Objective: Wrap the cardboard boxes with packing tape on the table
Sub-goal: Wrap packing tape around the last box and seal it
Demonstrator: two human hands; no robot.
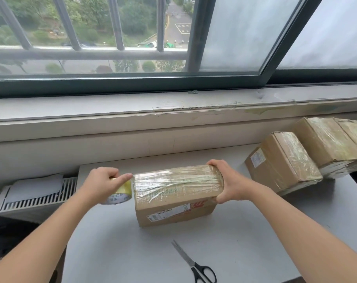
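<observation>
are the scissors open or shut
Shut: the scissors lie flat on the table, both blades closed together in one line, no hand touching them.

Three brown cardboard boxes stand on the grey tabletop: centre box, right box and far-right box. Whether there is a fourth at the frame's right edge cannot be told. One yellowish packing tape roll. One pair of black-handled scissors. Two hands: left hand, right hand.

Tape roll half behind left hand
</observation>
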